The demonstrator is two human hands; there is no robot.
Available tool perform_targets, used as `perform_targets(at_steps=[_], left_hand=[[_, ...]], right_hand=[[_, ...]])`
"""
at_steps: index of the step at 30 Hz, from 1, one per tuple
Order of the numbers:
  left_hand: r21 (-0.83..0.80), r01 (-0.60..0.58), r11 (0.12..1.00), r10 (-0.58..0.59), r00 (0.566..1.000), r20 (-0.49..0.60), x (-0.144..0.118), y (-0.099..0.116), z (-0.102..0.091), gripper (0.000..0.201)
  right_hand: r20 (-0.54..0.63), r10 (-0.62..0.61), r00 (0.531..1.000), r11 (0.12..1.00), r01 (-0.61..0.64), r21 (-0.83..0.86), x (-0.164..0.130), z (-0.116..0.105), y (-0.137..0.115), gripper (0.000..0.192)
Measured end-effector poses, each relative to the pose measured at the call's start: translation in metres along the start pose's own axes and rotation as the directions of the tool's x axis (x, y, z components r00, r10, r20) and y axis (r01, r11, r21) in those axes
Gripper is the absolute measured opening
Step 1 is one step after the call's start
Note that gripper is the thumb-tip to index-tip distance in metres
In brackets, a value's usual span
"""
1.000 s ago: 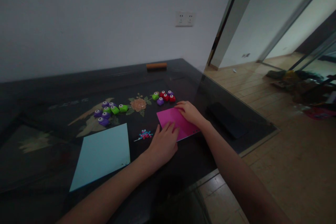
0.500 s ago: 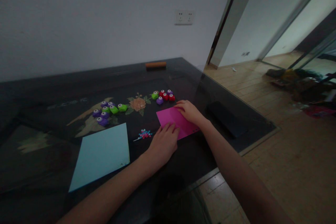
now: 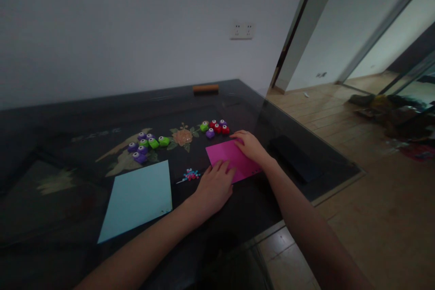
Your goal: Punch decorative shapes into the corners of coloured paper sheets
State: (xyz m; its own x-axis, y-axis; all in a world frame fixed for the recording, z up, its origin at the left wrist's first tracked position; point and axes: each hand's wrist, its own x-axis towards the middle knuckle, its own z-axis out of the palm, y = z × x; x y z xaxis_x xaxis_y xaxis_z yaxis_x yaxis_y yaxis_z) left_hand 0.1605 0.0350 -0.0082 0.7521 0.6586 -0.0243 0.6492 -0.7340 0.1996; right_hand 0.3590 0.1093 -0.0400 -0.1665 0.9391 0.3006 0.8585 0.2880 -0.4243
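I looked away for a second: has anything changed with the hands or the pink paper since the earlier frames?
Nothing visibly changed; only the camera view shifted a little. The left hand and right hand still lie flat on the pink paper. The blue sheet and the small punches lie where they were.

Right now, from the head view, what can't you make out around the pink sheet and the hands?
- Pink sheet: its near and right parts are covered by the left hand and right hand; fold state unclear.
- Both palms: turned down, grip unseen.
- Small pink and blue bits: too small and dim to identify.
- Coloured punches: their shapes are too small to read.
- Dark flat object on the table: lost in shadow.
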Motion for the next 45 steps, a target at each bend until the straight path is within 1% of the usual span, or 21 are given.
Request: perform_targets(at_steps=[2,5,7,9,12,15,17,18,19,20,21,23,24,28,31,34,36,37,40,42,45], left_hand=[[-0.007,-0.002,1.000,0.002,1.000,-0.005,0.000,-0.001,-0.003,0.046],[-0.049,-0.026,0.998,0.023,0.998,-0.054,-0.001,-0.007,-0.012,0.048],[-0.106,-0.036,0.994,0.023,0.992,-0.122,-0.005,-0.016,-0.021,0.047],[-0.171,-0.039,0.985,0.001,0.975,-0.221,-0.014,-0.033,-0.030,0.042],[-0.253,-0.019,0.967,-0.082,0.921,-0.381,-0.040,-0.074,-0.040,0.029],[-0.323,0.069,0.944,-0.230,0.839,-0.493,-0.078,-0.127,-0.038,0.024],[-0.391,0.149,0.908,-0.345,0.796,-0.497,-0.103,-0.163,-0.031,0.024],[-0.446,0.179,0.877,-0.410,0.764,-0.498,-0.115,-0.180,-0.027,0.024],[-0.497,0.200,0.844,-0.461,0.745,-0.482,-0.125,-0.194,-0.022,0.026],[-0.542,0.222,0.811,-0.512,0.717,-0.473,-0.133,-0.206,-0.019,0.027],[-0.573,0.249,0.781,-0.564,0.676,-0.475,-0.139,-0.215,-0.015,0.028],[-0.584,0.280,0.762,-0.601,0.644,-0.474,-0.148,-0.225,-0.011,0.029],[-0.581,0.291,0.760,-0.606,0.639,-0.474,-0.151,-0.226,-0.011,0.028],[-0.548,0.295,0.783,-0.575,0.679,-0.456,-0.153,-0.220,-0.012,0.022],[-0.456,0.301,0.838,-0.506,0.741,-0.442,-0.152,-0.211,-0.015,0.020],[-0.317,0.296,0.901,-0.413,0.807,-0.421,-0.152,-0.205,-0.017,0.022],[-0.266,0.287,0.920,-0.377,0.834,-0.403,-0.152,-0.203,-0.018,0.023],[-0.250,0.290,0.924,-0.370,0.843,-0.390,-0.152,-0.202,-0.019,0.024],[-0.223,0.324,0.919,-0.385,0.855,-0.347,-0.153,-0.203,-0.021,0.026],[-0.212,0.350,0.912,-0.402,0.862,-0.307,-0.156,-0.203,-0.023,0.028],[-0.198,0.397,0.896,-0.438,0.865,-0.247,-0.159,-0.202,-0.027,0.038]], right_hand=[[-0.016,0.010,1.000,1.000,-0.010,0.008,0.000,-0.002,0.001,0.030],[-0.038,0.037,0.999,0.999,-0.037,0.019,0.000,-0.005,0.002,0.028],[-0.048,0.050,0.998,0.999,-0.049,0.023,0.000,-0.005,0.004,0.026],[-0.056,0.052,0.997,0.998,-0.051,0.027,0.000,-0.004,0.006,0.025],[-0.085,0.060,0.995,0.998,-0.057,0.039,0.001,-0.003,0.009,0.023],[-0.131,0.079,0.988,0.995,-0.070,0.072,0.002,-0.002,0.010,0.023],[-0.168,0.097,0.981,0.992,-0.082,0.097,0.002,-0.001,0.008,0.023],[-0.186,0.104,0.977,0.991,-0.086,0.105,0.002,-0.001,0.007,0.023],[-0.203,0.111,0.973,0.990,-0.090,0.112,0.002,-0.001,0.006,0.024],[-0.222,0.121,0.968,0.988,-0.096,0.121,0.002,-0.001,0.004,0.024],[-0.240,0.130,0.962,0.986,-0.100,0.132,0.002,-0.001,0.002,0.025],[-0.274,0.139,0.952,0.982,-0.097,0.162,0.003,-0.003,-0.006,0.026],[-0.287,0.135,0.948,0.980,-0.085,0.179,0.004,-0.004,-0.011,0.026],[-0.277,0.054,0.959,0.972,0.013,0.234,0.014,-0.005,-0.042,0.025],[-0.230,-0.006,0.973,0.956,0.073,0.284,0.023,0.005,-0.078,0.020],[-0.111,-0.101,0.989,0.948,0.130,0.291,0.031,0.026,-0.117,0.019],[-0.007,-0.182,0.983,0.946,0.177,0.271,0.035,0.043,-0.140,0.019],[0.052,-0.219,0.974,0.943,0.197,0.267,0.036,0.051,-0.150,0.020],[0.204,-0.325,0.923,0.932,0.276,0.237,0.039,0.073,-0.169,0.032],[0.253,-0.355,0.900,0.926,0.302,0.227,0.040,0.084,-0.175,0.041],[0.267,-0.376,0.887,0.919,0.320,0.230,0.038,0.094,-0.177,0.055]])
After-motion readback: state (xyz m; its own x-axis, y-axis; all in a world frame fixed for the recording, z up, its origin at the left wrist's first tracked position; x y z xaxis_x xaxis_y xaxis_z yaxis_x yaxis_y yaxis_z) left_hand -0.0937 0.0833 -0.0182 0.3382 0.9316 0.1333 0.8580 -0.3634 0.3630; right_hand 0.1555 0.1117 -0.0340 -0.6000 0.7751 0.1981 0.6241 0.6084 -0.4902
